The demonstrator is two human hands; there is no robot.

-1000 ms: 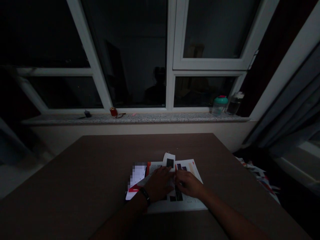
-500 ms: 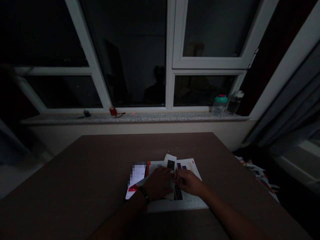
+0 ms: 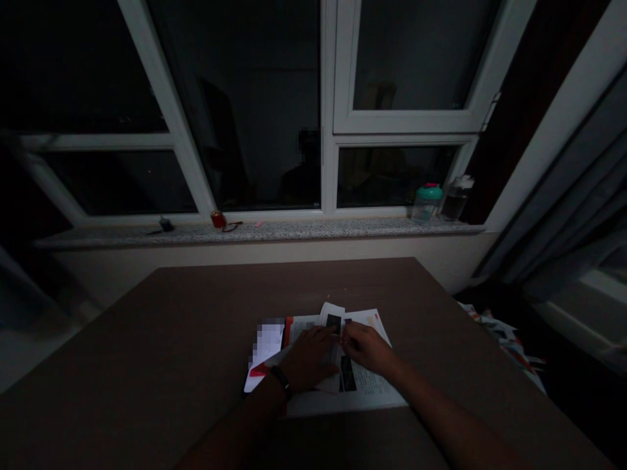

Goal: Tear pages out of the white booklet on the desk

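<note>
A printed magazine page (image 3: 362, 399) with text and dark pictures lies on the brown table, and a narrow folded paper flap (image 3: 334, 309) stands along its middle. My left hand (image 3: 307, 360), a dark band on its wrist, rests with fingers spread over the flap and the page. Close by on the right, my right hand (image 3: 368, 347) is closed at the flap's edge, knuckles up. Whatever its fingers hold is hidden and too dark to make out. A lit phone (image 3: 268, 346) lies at the page's left edge, partly under a paper corner with red on it.
The table (image 3: 196, 313) reaches to the wall below a stone windowsill (image 3: 294, 230). On the sill are a teal-lidded bottle (image 3: 427, 203), a clear bottle (image 3: 456, 198), a red jar (image 3: 218, 219) and a small dark bottle (image 3: 166, 224). Papers (image 3: 509, 343) lie beyond the table's right edge.
My right hand has moved slightly up and away along the flap's edge, uncovering more of the dark picture below it. My left hand stays in place. The view has shifted slightly.
</note>
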